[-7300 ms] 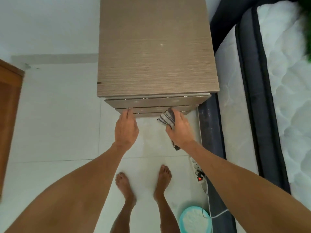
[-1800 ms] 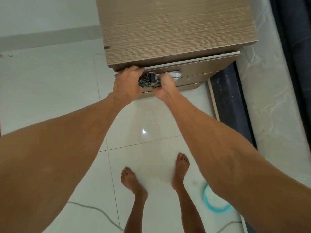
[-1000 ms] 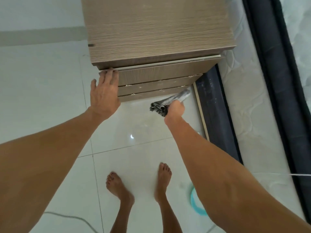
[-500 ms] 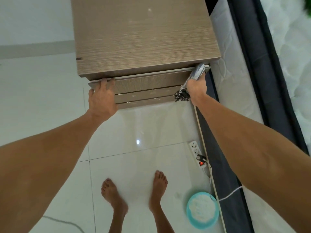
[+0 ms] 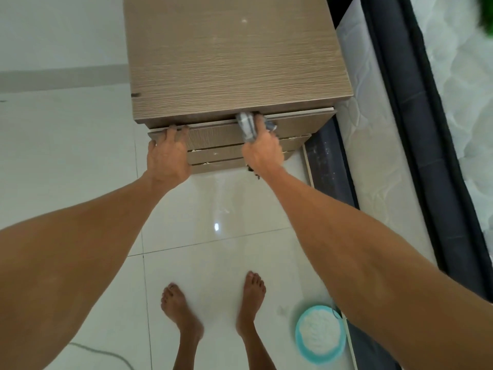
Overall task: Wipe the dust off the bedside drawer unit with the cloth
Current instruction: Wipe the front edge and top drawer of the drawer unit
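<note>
The wood-grain bedside drawer unit (image 5: 234, 54) stands in front of me, and its top drawer (image 5: 293, 124) is pulled out a little. My right hand (image 5: 262, 150) is shut on a grey striped cloth (image 5: 248, 125) and presses it onto the top drawer's upper edge, right of the middle. My left hand (image 5: 168, 153) rests on the drawer fronts near their left end, fingertips hooked over the top drawer's edge. Pale dust shows in the gaps between the lower drawers.
A bed with a white mattress (image 5: 373, 129) and dark frame (image 5: 328, 161) sits tight against the unit's right side. A teal bowl of white powder (image 5: 320, 333) stands on the glossy tile floor by my right foot. A cable (image 5: 101, 352) crosses the floor at lower left.
My right hand has slid the cloth leftward along the top drawer's edge, from the right corner toward the middle. My left hand stays on the drawer's left end.
</note>
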`<state>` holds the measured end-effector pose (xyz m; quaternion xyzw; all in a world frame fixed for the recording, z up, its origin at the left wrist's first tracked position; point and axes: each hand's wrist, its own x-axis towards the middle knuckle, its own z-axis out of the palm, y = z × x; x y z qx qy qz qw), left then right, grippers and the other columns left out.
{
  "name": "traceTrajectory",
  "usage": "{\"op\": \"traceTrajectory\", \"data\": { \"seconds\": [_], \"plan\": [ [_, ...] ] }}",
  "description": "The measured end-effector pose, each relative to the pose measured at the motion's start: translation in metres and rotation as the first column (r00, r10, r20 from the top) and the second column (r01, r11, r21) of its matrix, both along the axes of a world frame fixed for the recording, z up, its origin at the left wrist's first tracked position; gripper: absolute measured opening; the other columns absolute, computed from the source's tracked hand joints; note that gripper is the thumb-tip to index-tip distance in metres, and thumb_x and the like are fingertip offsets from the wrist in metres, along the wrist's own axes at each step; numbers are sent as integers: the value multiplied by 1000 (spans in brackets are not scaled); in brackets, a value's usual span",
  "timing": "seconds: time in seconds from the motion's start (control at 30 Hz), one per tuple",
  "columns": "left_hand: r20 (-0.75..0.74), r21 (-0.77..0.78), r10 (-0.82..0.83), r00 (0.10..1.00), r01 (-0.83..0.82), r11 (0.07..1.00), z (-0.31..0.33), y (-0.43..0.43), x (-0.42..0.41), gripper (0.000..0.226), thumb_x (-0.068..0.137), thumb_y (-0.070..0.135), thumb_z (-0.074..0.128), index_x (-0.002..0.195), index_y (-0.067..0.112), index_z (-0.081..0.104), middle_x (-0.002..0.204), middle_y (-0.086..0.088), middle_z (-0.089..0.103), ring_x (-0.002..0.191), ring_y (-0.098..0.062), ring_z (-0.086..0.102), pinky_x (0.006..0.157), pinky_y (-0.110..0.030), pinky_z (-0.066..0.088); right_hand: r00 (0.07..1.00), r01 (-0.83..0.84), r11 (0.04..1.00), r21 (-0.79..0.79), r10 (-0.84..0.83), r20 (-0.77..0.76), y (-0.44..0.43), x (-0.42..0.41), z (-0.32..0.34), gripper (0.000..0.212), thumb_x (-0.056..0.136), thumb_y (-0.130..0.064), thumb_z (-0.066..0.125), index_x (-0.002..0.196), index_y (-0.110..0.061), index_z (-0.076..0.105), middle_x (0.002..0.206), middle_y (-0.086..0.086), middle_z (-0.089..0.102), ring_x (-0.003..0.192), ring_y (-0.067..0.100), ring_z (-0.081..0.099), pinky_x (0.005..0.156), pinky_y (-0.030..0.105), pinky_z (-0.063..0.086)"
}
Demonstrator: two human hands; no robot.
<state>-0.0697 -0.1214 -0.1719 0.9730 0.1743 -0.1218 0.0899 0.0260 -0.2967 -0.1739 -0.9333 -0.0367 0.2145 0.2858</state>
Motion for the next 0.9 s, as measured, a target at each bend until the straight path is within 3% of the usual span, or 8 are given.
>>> {"op": "traceTrajectory", "data": {
  "seconds": [0.17,0.27,0.43,0.57,0.67,0.73,0.83,0.9],
  "plan": [
    [-9,-10,-31,999,31,999,3,9,-1,79,72,6,67,143,11,35,139,-13,42,129,-33,42,103,-53,37,990,-122,983,137,131,-60,47,-24,2,58,90,-26,55,144,-35,37,109,10,68,89,31,66,79,46,58],
    [-29,-14,-30,999,30,999,7,13,-3,78,74,5,68,144,10,33,141,-11,41,131,-32,40,106,-54,35,985,-61,950,306,106,-134,40,-33,5,46,92,-19,56,138,-24,51,104,9,70,81,27,69,72,44,61],
    [-27,-19,54,998,-54,998,10,22,-12,75,75,3,64,143,8,33,143,-10,40,131,-30,39,104,-51,36,884,464,757,459,-365,-293,-15,-19,3,39,95,-4,50,129,-19,59,97,3,69,80,18,67,62,31,58],
    [-48,-25,163,986,-164,986,15,38,-18,67,77,5,62,140,7,38,137,-13,47,128,-31,42,99,-48,39,761,631,635,446,-618,-198,-42,10,10,45,99,-32,53,143,-28,47,109,-9,63,84,4,62,65,19,48],
    [-46,-76,194,980,-197,977,16,50,-20,63,78,2,57,139,8,41,130,-15,53,128,-33,42,95,-49,41,801,590,710,383,-574,-169,-32,17,9,43,100,-40,49,141,-29,47,103,-9,63,83,6,61,64,20,46],
    [-21,-123,184,983,-185,975,15,56,-22,64,78,-2,54,140,8,41,133,-16,52,131,-33,40,97,-51,42,860,509,797,326,-484,-158,-11,8,5,33,102,-28,48,134,-26,53,96,-6,65,77,5,62,62,23,52],
    [-6,-186,182,983,-180,966,12,61,-24,66,80,-3,53,143,9,39,141,-15,48,134,-33,38,102,-50,42,960,278,926,257,-259,-103,29,-13,-9,36,98,-17,52,133,-25,55,102,1,69,83,16,68,72,36,60],
    [9,-211,194,981,-188,959,9,62,-25,67,81,-3,53,144,12,38,143,-13,46,134,-32,39,103,-48,42,996,83,979,185,-75,-49,62,-32,-11,38,97,-19,53,135,-25,55,100,2,68,84,22,67,75,35,58]
  ]
}}
